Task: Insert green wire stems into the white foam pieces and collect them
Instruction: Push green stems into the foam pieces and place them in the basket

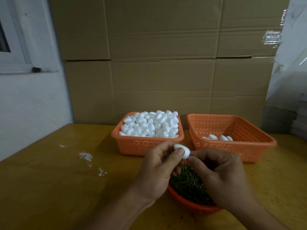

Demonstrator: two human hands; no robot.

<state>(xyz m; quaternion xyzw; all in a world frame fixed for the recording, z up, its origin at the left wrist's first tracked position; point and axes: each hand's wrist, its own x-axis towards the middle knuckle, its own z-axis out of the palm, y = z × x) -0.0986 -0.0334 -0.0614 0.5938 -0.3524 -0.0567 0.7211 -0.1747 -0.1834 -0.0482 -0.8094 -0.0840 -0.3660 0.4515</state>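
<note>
Low in the centre of the frame, the left hand (158, 165) pinches a white foam piece (181, 151) between thumb and fingers. The right hand (219, 173) meets the piece's lower tip with curled, pinched fingers; whether they hold a stem cannot be told. Beneath both hands sits a round orange bowl (191, 205) of green wire stems (187, 183). Behind, centre frame, an orange basket (142, 145) brims with foam pieces (151, 125); to its right, a second basket (245, 146) holds a few finished pieces (219, 137).
</note>
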